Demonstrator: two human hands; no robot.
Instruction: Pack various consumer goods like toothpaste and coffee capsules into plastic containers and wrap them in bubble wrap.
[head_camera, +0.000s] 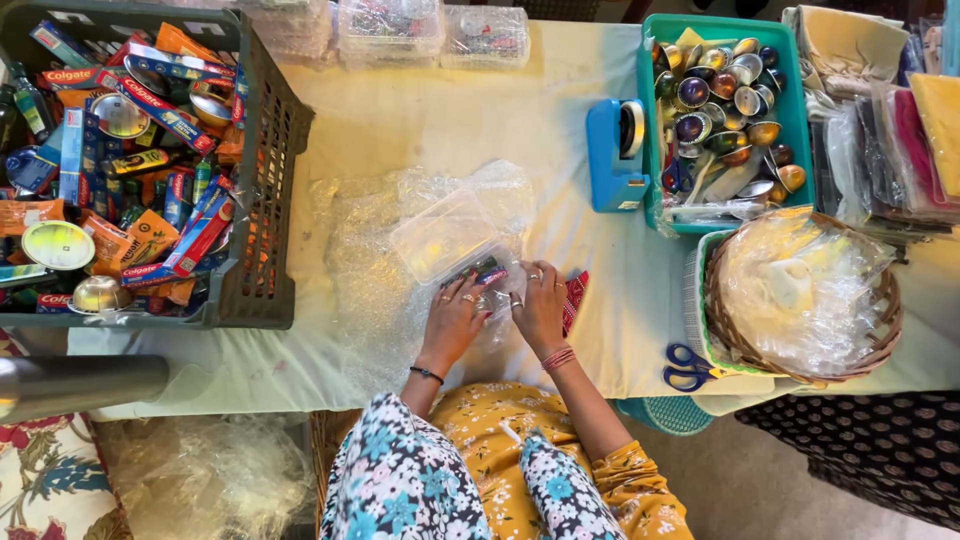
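From the head camera, both hands work at the near middle of the table (400, 120), on a sheet of bubble wrap (370, 250). The left hand (452, 322) and right hand (541, 305) meet over a small clear plastic box (455, 240) with dark items inside; its lid stands tilted up behind the fingers. The fingers of both hands are curled and pressed onto the box's near edge and the wrap around it — whether they pinch the wrap or only hold it down I cannot tell.

The risk, as I judge it: the slick wrap could slide on the cloth, or the open lid could let the contents spill if the box tips. The blue scissors (688, 367) lie near the table's edge — a nudge could drop them.
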